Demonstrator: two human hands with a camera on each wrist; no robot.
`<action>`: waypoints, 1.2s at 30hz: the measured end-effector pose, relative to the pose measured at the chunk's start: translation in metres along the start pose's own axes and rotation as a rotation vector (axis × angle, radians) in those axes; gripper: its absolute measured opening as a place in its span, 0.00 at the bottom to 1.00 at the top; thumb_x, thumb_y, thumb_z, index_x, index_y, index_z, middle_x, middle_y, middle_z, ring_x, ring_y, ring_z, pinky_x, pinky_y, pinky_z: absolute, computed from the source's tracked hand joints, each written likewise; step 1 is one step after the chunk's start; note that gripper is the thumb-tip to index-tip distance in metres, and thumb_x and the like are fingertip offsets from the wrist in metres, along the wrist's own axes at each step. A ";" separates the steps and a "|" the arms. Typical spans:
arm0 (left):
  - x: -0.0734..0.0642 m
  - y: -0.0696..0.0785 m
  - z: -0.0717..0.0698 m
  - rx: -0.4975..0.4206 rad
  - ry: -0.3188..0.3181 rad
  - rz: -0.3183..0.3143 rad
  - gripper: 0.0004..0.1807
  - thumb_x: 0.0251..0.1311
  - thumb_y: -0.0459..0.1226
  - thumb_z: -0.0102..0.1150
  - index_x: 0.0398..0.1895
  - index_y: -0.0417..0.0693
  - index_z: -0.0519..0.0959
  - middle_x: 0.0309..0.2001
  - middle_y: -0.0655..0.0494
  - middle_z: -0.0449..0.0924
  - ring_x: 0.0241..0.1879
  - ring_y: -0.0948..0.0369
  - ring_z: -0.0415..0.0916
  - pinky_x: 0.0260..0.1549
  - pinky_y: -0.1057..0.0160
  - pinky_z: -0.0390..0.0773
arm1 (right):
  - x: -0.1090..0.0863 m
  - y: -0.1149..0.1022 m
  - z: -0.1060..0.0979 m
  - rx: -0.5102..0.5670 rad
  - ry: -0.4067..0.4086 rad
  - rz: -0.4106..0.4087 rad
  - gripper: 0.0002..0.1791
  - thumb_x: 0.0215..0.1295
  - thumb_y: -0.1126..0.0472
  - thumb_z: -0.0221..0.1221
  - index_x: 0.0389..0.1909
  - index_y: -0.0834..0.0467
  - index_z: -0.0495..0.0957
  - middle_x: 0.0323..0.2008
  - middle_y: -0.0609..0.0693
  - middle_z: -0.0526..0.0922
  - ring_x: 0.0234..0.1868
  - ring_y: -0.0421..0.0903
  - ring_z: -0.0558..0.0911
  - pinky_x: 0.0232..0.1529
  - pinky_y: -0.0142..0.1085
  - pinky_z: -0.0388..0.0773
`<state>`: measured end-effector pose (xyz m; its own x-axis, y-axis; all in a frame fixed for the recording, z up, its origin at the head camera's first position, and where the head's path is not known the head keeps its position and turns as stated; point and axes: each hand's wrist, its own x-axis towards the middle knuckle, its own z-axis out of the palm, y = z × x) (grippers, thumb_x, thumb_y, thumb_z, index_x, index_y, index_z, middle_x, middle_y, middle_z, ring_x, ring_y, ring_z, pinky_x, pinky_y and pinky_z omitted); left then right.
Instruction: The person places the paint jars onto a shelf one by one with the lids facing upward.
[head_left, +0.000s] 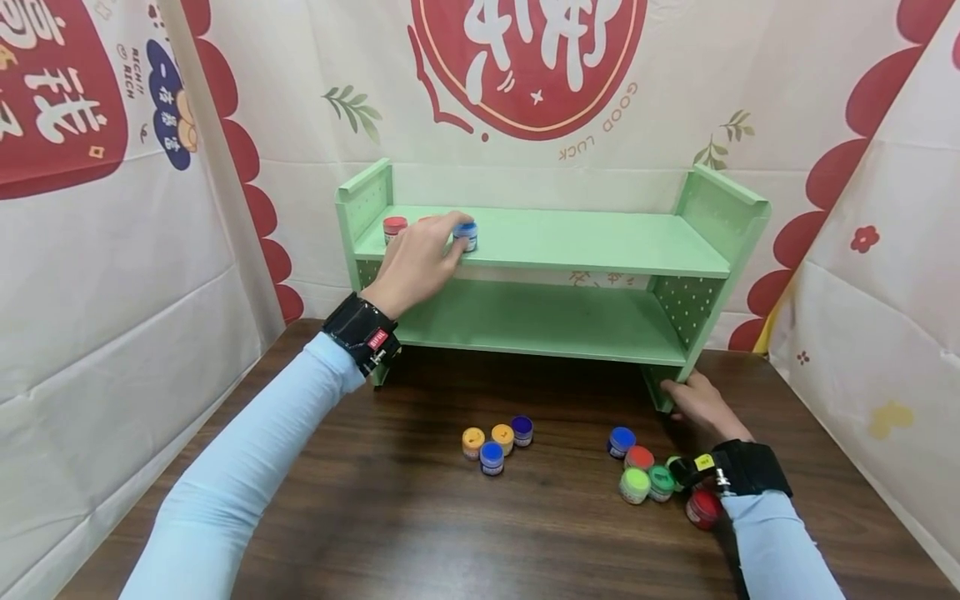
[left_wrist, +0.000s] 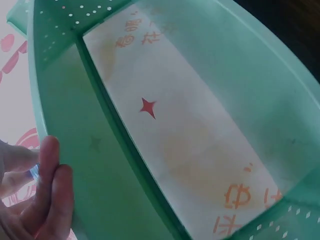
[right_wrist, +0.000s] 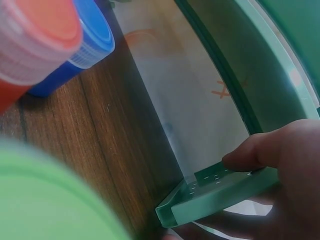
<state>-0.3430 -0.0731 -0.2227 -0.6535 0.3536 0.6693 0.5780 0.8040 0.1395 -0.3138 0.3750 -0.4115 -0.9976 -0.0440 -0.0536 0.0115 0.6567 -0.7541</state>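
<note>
My left hand (head_left: 423, 260) pinches a small paint jar with a blue lid (head_left: 466, 236) at the front of the top shelf of a green two-tier rack (head_left: 555, 237). Left of it on that shelf stands a red-lidded jar (head_left: 393, 227); a further reddish lid is mostly hidden behind the hand. In the left wrist view, the fingers (left_wrist: 49, 170) curl at the shelf's edge, with only a sliver of blue between them. My right hand (head_left: 703, 404) grips the rack's right leg (right_wrist: 225, 200) low down, thumb inside and fingers around the outside.
On the brown table (head_left: 450, 533), several jars with yellow and blue lids (head_left: 492, 457) cluster in front of the rack. Another group with blue, red and green lids (head_left: 635, 484) stands close to my right wrist, beside a dark red jar (head_left: 703, 508). Printed cloth (head_left: 525, 183) hangs behind.
</note>
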 end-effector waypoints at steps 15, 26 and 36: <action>-0.009 0.004 0.017 0.041 0.158 0.042 0.18 0.71 0.41 0.60 0.61 0.46 0.79 0.60 0.45 0.83 0.29 0.54 0.81 0.21 0.59 0.76 | -0.001 0.008 -0.001 -0.019 0.023 -0.007 0.32 0.79 0.58 0.44 0.72 0.77 0.52 0.59 0.79 0.67 0.48 0.61 0.78 0.36 0.41 0.83; -0.098 0.031 0.060 -0.338 0.401 0.312 0.09 0.64 0.28 0.59 0.46 0.40 0.82 0.38 0.49 0.87 0.18 0.66 0.71 0.18 0.73 0.69 | 0.002 -0.001 0.002 -0.001 0.019 -0.003 0.33 0.79 0.57 0.44 0.74 0.74 0.51 0.63 0.79 0.65 0.54 0.65 0.75 0.39 0.42 0.82; -0.126 0.030 0.084 -0.311 0.142 0.213 0.08 0.69 0.33 0.60 0.48 0.48 0.84 0.41 0.57 0.87 0.23 0.69 0.73 0.24 0.73 0.72 | 0.002 0.001 0.001 -0.032 0.041 -0.014 0.31 0.78 0.57 0.45 0.70 0.77 0.56 0.56 0.78 0.70 0.41 0.56 0.81 0.34 0.41 0.84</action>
<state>-0.2846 -0.0537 -0.3642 -0.4419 0.4092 0.7983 0.8278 0.5290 0.1870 -0.3153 0.3753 -0.4128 -0.9996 -0.0230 -0.0153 -0.0044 0.6800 -0.7332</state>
